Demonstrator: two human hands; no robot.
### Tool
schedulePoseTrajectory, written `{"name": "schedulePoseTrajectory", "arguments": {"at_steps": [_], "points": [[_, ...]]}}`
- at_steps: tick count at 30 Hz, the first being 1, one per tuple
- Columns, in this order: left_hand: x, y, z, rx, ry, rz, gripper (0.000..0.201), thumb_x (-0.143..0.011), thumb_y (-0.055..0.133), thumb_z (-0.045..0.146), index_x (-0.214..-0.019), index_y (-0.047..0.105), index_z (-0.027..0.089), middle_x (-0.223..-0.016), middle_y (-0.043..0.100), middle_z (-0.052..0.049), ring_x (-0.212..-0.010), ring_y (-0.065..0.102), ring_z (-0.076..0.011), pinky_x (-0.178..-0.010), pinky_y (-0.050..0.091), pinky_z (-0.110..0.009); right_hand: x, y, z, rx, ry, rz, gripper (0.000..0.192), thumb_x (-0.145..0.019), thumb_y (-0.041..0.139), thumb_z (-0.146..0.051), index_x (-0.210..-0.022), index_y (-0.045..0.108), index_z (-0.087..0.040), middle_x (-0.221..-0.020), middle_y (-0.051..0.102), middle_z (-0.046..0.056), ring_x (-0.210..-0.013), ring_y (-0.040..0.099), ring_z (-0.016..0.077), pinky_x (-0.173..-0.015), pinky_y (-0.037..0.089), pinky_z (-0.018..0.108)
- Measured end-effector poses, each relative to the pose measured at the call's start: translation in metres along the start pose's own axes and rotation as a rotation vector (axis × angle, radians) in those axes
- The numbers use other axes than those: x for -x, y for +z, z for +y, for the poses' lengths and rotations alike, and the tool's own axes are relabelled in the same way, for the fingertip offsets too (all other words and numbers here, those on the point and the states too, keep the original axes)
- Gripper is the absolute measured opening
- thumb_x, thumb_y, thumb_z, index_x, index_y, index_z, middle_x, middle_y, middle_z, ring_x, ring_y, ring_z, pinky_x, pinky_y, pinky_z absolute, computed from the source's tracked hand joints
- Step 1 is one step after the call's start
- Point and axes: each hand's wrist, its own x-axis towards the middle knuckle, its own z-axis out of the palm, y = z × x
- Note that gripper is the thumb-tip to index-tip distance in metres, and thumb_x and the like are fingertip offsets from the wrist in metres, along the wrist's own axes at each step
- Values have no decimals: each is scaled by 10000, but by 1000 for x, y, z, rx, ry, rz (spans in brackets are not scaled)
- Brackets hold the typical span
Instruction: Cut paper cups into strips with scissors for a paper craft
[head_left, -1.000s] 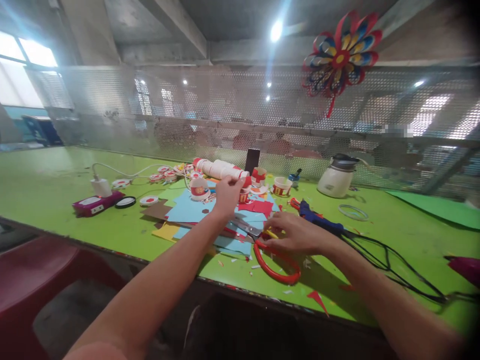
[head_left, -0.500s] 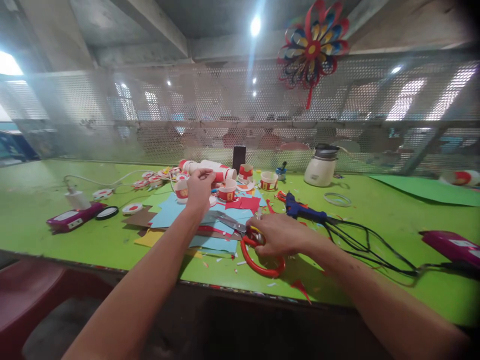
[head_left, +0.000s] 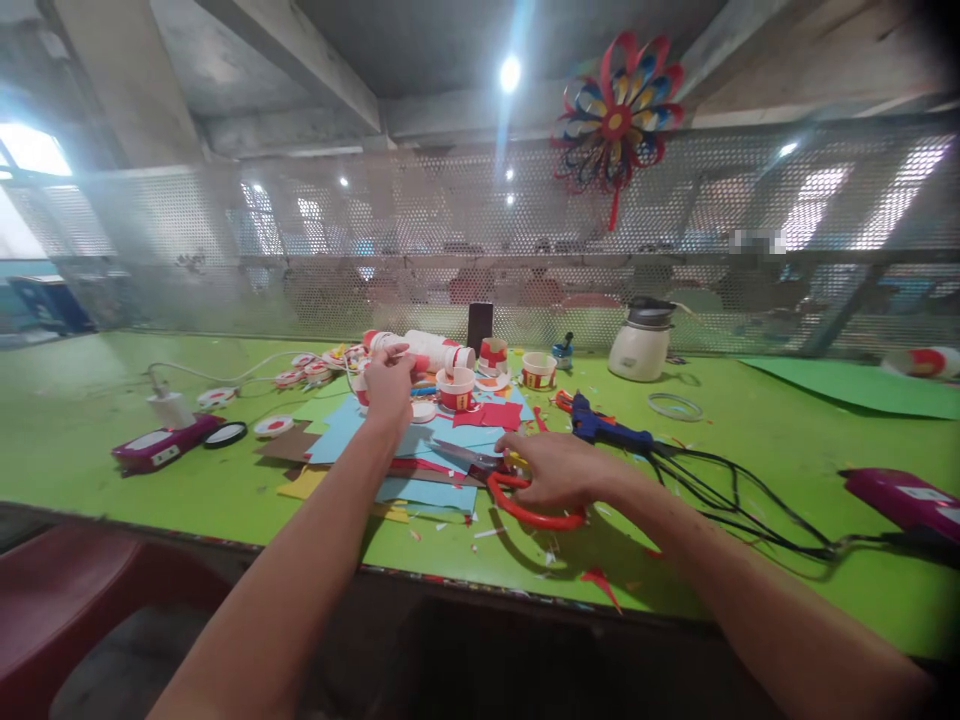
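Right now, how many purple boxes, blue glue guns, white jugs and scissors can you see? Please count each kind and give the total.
Purple boxes: 2
Blue glue gun: 1
White jug: 1
Scissors in right hand: 1
Total: 5

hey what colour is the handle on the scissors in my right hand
The scissors handle is orange-red with some yellow, best seen in the head view.

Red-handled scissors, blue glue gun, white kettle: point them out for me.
Red-handled scissors [head_left: 489, 464]: head view, on the metal by the pivot.
Blue glue gun [head_left: 609, 431]: head view, on its blue body.
White kettle [head_left: 640, 351]: head view, on its white side below the dark top.
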Motion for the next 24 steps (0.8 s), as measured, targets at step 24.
{"name": "schedulePoseTrajectory", "arguments": {"at_steps": [24], "points": [[15,-4,-21,-1316,132,-689,103,-682,640,214,-694,730,164,-727,716,-88,-777,658,-231,-723,461,-301,-26,-3,49,-598,240,619,462,-682,608,-257,-1129,643,-147,-552,547,-40,-526,520,163,-550,422,285]]}}
